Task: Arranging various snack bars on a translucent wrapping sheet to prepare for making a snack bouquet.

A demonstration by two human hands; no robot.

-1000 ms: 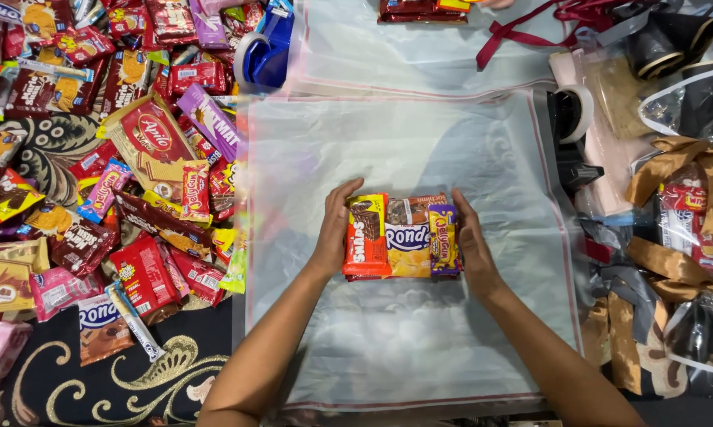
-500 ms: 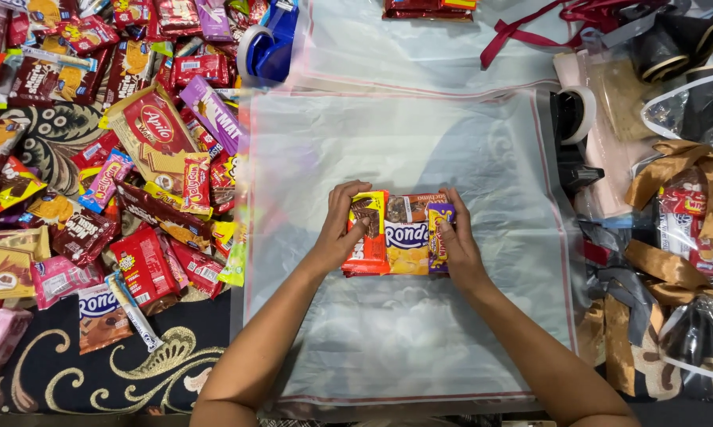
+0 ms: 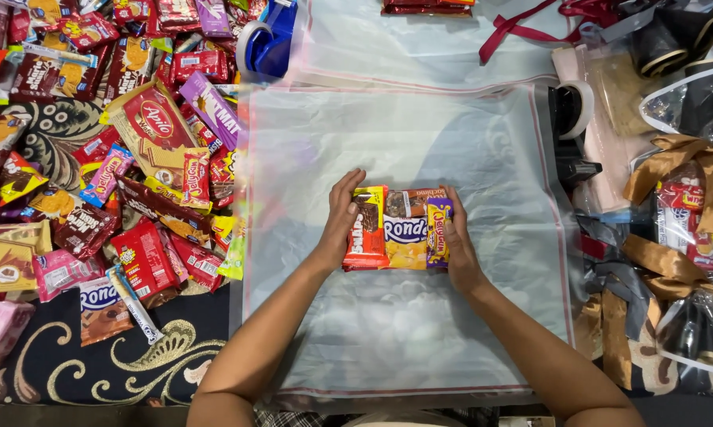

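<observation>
Both hands are pressing in on a small stack of snack packets (image 3: 405,228) that is lying near the middle of a clear plastic sheet (image 3: 420,332). The left hand (image 3: 342,217) is cupping the stack's left edge, fingers (image 3: 348,190) curling over its top corner. The right hand (image 3: 458,241) is lying flat against the stack's right edge, fingers straight. Left of the stack, off the sheet, a loose heap of snack packets (image 3: 111,174) is covering a dark patterned cloth (image 3: 96,372). Right of the stack, gold ribbon bows (image 3: 673,261) and wrapped bundles are crowding the sheet's edge. Beyond the stack, a blue tape dispenser (image 3: 265,39) and a red ribbon (image 3: 530,32) are lying past the sheet's far edge.
</observation>
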